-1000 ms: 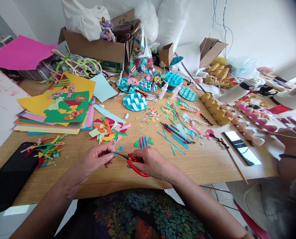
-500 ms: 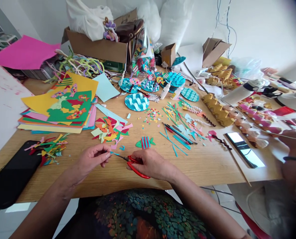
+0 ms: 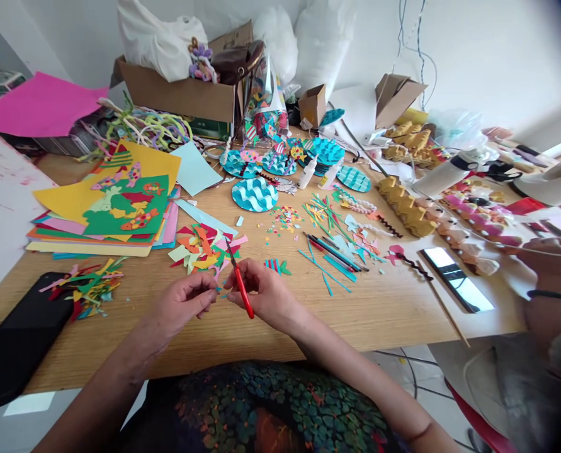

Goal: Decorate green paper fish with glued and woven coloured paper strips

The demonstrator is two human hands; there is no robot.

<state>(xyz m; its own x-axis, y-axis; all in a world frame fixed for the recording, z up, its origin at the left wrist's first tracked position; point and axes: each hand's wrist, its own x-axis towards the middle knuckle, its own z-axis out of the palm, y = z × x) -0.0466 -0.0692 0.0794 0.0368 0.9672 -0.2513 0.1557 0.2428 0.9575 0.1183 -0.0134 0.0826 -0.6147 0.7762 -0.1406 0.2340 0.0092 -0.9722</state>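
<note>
My right hand holds a pair of red-handled scissors, blades pointing up and away from me over the scrap pile. My left hand is closed in a pinch just to the left, its fingertips close to those of my right hand. A tiny bit of blue paper strip shows between the two hands. Partly hidden behind my right hand lies a green paper fish with red and blue stripes. Beyond my hands is a heap of coloured paper scraps.
Stacked coloured paper and a black phone-like case lie at left. Pencils, glue bottles and blue wavy discs sit beyond. A wooden stick and a phone are at right, beside another person's arm.
The scissors have swung from pointing left at the blue strip to pointing upward in my right hand. My right hand has moved left, nearer my left hand, and now covers part of the fish.
</note>
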